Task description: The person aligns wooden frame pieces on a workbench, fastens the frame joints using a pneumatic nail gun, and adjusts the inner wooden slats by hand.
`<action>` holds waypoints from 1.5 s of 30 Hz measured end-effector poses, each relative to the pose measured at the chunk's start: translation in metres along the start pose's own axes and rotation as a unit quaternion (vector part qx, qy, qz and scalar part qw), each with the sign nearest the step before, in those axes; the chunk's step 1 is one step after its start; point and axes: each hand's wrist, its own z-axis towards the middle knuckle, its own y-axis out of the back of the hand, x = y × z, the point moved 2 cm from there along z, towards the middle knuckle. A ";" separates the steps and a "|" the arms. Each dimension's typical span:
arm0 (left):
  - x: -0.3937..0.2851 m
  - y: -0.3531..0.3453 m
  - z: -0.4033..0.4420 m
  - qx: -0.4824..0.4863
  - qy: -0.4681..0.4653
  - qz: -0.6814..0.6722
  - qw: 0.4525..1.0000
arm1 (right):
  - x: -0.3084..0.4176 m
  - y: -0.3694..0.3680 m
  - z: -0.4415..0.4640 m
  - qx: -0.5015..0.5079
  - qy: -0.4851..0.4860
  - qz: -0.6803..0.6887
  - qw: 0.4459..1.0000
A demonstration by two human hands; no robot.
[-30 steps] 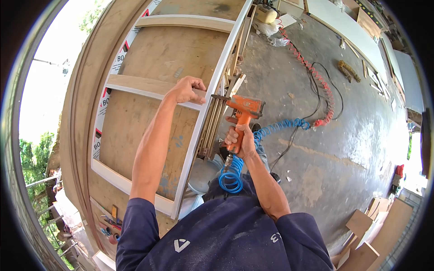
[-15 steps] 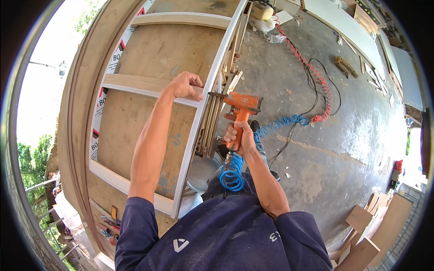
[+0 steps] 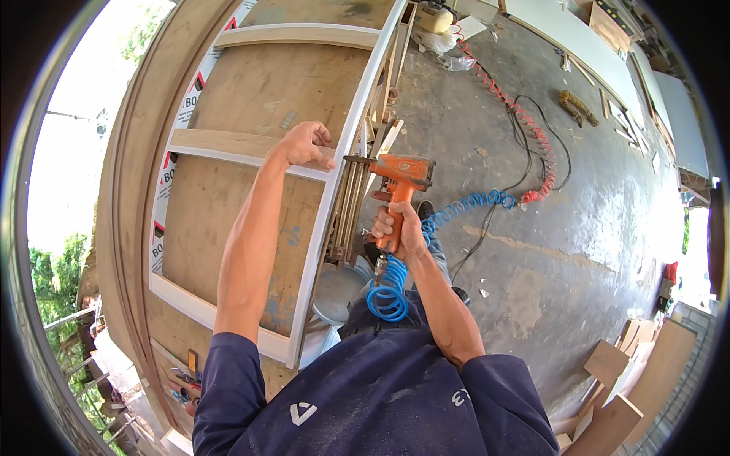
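Floor: the gray floor (image 3: 525, 251) is shiny in some spots and has bits of scrap on it.
Worktop: the big brown wood worktop (image 3: 247, 205) has stains and blue marks, and the frame lies flat on it.
Frame: the wood frame (image 3: 182, 302) has white edges and bars going across. Its long side bar (image 3: 356, 114) runs down the side near the gun.
Red hose: the curly red hose (image 3: 496, 93) lies on the floor and meets the blue one.
Blue hose: the curly blue hose (image 3: 389, 318) goes from the bottom of the gun's handle, loops by the person's lap, then goes out over the floor.
Cross bar: this cross bar (image 3: 220, 142) meets the long side bar close to the left hand.
Nail gun: the orange nail gun (image 3: 404, 171) is held beside the frame. Its dark nose points at the outside of the long side bar, by the cross bar's end. I cannot tell if they touch.
Right hand: the right hand (image 3: 404, 230) is wrapped tight around the gun's handle.
Left hand: the left hand (image 3: 303, 146) is at the cross bar, fingers bent, thumb and first finger apart.
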 end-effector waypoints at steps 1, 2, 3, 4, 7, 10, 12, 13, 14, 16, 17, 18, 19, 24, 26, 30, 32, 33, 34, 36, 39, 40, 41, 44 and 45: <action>0.000 0.000 0.000 0.000 -0.001 0.000 1.000 | 0.000 0.000 0.000 0.000 0.000 0.000 1.000; -0.001 0.000 0.000 -0.002 0.005 0.007 1.000 | 0.000 0.000 0.001 0.000 0.005 -0.003 1.000; 0.000 0.001 0.000 -0.003 0.013 0.014 1.000 | 0.000 0.000 0.001 -0.001 0.008 -0.004 1.000; 0.001 0.001 0.000 -0.003 0.012 0.015 1.000 | 0.000 -0.001 0.002 0.000 0.008 -0.004 1.000; -0.003 0.000 -0.001 -0.002 0.011 0.009 1.000 | 0.001 0.000 0.001 -0.003 0.005 -0.003 1.000; -0.006 0.001 -0.002 -0.003 0.031 0.012 0.999 | 0.000 0.001 0.002 -0.009 0.002 0.004 1.000; -0.006 0.002 -0.002 -0.006 0.028 0.024 0.999 | 0.000 0.002 0.002 -0.011 0.002 0.001 1.000; -0.005 0.002 -0.002 -0.006 0.027 0.024 0.999 | 0.000 0.001 0.002 -0.011 0.003 0.001 1.000; -0.005 0.002 -0.002 -0.006 0.021 0.024 0.999 | 0.000 0.001 0.002 -0.007 0.001 -0.001 1.000; -0.002 0.001 -0.001 -0.006 0.015 0.023 1.000 | 0.000 0.001 0.001 -0.005 0.000 -0.003 1.000; 0.000 0.001 0.000 -0.008 0.010 0.024 1.000 | 0.000 0.000 0.001 -0.006 0.001 -0.004 1.000; 0.001 0.001 0.000 -0.011 0.005 0.024 1.000 | 0.000 0.000 0.001 -0.006 0.003 -0.005 1.000; 0.002 0.001 0.001 -0.011 0.004 0.024 1.000 | 0.001 -0.001 0.001 -0.006 0.004 -0.006 1.000; 0.001 0.000 -0.001 -0.010 0.009 0.003 1.000 | 0.001 -0.002 0.000 -0.008 -0.003 -0.004 1.000; 0.001 0.001 -0.001 -0.011 0.011 0.005 1.000 | 0.001 -0.001 0.000 -0.002 0.000 0.001 1.000; -0.001 0.000 -0.002 -0.012 0.014 0.005 1.000 | 0.001 -0.001 0.001 0.009 0.005 -0.002 1.000; -0.004 0.000 -0.003 -0.011 0.020 0.009 1.000 | 0.001 0.000 0.001 0.007 0.006 -0.001 1.000; -0.005 0.001 -0.004 -0.010 0.027 0.013 0.999 | 0.000 0.001 0.002 0.004 0.007 -0.001 1.000; -0.007 0.001 -0.005 -0.010 0.027 0.013 1.000 | 0.000 0.003 0.002 0.004 0.007 -0.001 1.000; -0.007 0.002 -0.005 -0.010 0.026 0.009 1.000 | -0.001 0.004 0.003 0.001 0.008 0.003 1.000; -0.005 0.001 -0.003 -0.015 0.017 0.016 1.000 | -0.002 0.004 -0.001 -0.006 -0.002 0.003 1.000; -0.005 0.001 -0.003 -0.015 0.016 0.016 1.000 | -0.002 0.003 -0.002 -0.005 -0.002 0.003 1.000; -0.005 0.001 -0.003 -0.015 0.022 0.020 0.999 | -0.003 0.002 -0.004 -0.005 -0.003 -0.002 1.000; -0.006 0.002 -0.004 -0.019 0.022 0.021 0.999 | -0.002 0.000 -0.003 -0.004 -0.004 -0.005 1.000; -0.006 0.001 -0.005 -0.021 0.014 0.018 1.000 | -0.002 0.001 -0.003 -0.005 -0.003 -0.002 1.000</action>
